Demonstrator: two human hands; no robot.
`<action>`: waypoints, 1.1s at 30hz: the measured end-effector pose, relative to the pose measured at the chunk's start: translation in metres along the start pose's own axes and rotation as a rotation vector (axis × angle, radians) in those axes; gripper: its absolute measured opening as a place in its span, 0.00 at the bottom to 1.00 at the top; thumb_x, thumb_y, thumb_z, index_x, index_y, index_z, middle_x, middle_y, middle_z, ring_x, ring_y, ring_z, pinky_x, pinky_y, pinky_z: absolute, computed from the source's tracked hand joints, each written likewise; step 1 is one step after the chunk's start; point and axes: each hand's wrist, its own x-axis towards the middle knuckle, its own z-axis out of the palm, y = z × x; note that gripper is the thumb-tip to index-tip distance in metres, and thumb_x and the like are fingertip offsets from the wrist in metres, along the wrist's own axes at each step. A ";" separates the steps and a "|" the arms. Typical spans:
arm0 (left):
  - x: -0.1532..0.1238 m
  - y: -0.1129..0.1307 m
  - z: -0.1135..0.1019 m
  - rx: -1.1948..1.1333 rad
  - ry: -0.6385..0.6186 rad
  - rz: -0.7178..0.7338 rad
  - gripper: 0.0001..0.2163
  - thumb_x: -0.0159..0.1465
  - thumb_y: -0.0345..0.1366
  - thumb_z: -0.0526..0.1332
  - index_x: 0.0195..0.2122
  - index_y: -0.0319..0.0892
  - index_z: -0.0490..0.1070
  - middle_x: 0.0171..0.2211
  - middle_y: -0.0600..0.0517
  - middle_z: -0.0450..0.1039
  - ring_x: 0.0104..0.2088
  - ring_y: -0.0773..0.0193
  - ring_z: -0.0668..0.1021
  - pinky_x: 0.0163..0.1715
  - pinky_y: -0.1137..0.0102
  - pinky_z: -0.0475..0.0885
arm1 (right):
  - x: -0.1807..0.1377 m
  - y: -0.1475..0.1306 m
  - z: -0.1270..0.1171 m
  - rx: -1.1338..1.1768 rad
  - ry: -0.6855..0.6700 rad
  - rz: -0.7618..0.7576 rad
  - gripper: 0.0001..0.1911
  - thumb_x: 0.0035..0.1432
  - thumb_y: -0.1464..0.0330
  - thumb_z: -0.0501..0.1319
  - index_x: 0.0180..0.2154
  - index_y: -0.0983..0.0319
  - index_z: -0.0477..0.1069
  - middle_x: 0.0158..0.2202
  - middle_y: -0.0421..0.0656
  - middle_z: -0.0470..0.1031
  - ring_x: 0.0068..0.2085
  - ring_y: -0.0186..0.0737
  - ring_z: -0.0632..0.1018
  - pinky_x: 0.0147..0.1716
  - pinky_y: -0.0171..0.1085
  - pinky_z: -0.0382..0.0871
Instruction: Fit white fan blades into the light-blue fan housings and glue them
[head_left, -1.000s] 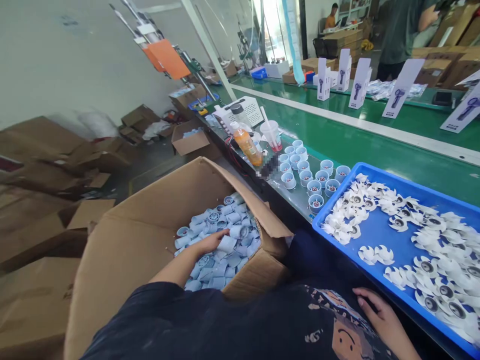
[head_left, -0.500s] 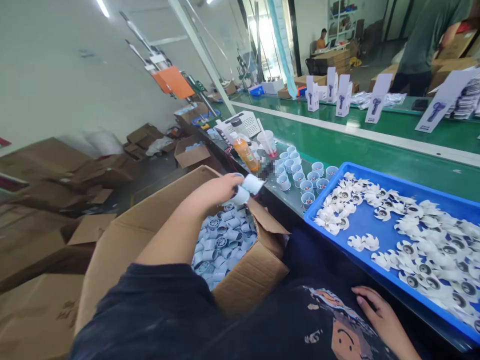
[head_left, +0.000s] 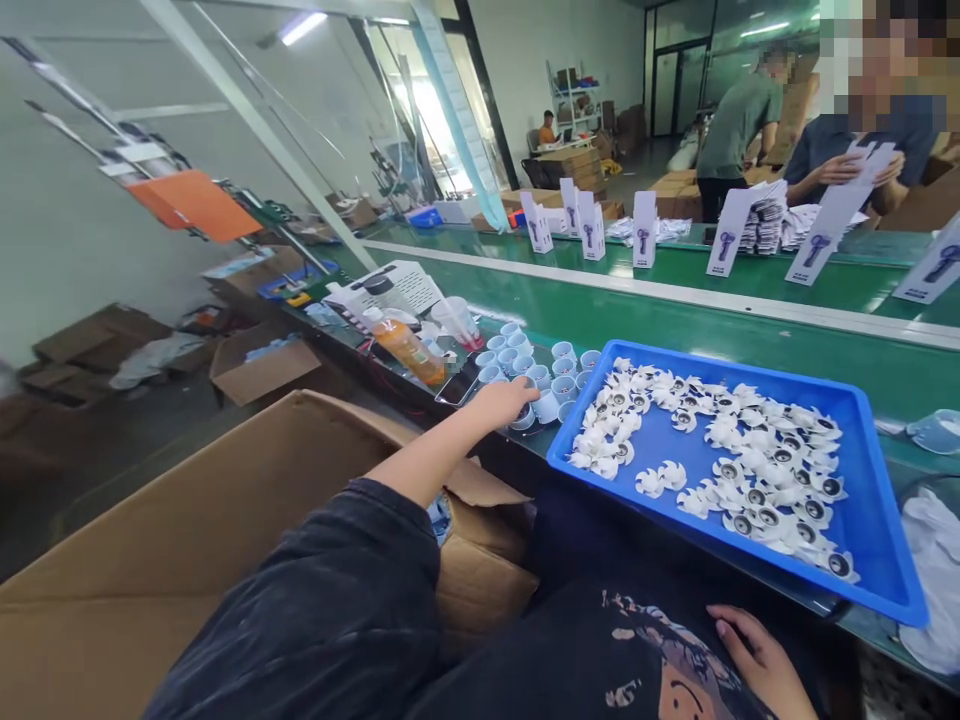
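Note:
My left hand [head_left: 504, 402] reaches over the bench edge, its fingers closed around light-blue round plastic housings [head_left: 523, 418]; how many it grips is partly hidden. Several similar light-blue housings [head_left: 564, 388] stand upright in a cluster just beyond, with small parts visible inside some. Below that forearm is a large cardboard box [head_left: 480, 575], with a little of its light-blue contents showing. My right hand [head_left: 757, 655] rests low by my shirt, fingers stretched out and holding nothing. In front of it lies a blue tray [head_left: 885, 500] with many white fan impellers [head_left: 750, 470].
An orange bottle [head_left: 409, 348] and a clear plastic cup [head_left: 457, 318] stand left of the housings. White printed boxes [head_left: 643, 230] line the green conveyor's [head_left: 517, 285] far side. Across it, a person [head_left: 862, 170] handles a white box. A white bag [head_left: 934, 570] lies right of the tray.
My left hand has moved from above the cardboard box to the bench beside the standing housings, carrying light-blue housings. The view has turned right. My right hand stays low by my shirt.

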 end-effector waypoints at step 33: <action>-0.058 0.024 -0.037 -0.469 0.214 0.142 0.19 0.67 0.41 0.50 0.57 0.49 0.68 0.55 0.50 0.71 0.56 0.53 0.71 0.57 0.58 0.66 | 0.033 -0.050 0.005 -0.125 -0.077 -0.059 0.29 0.52 0.46 0.55 0.39 0.62 0.79 0.42 0.51 0.79 0.46 0.54 0.80 0.46 0.45 0.76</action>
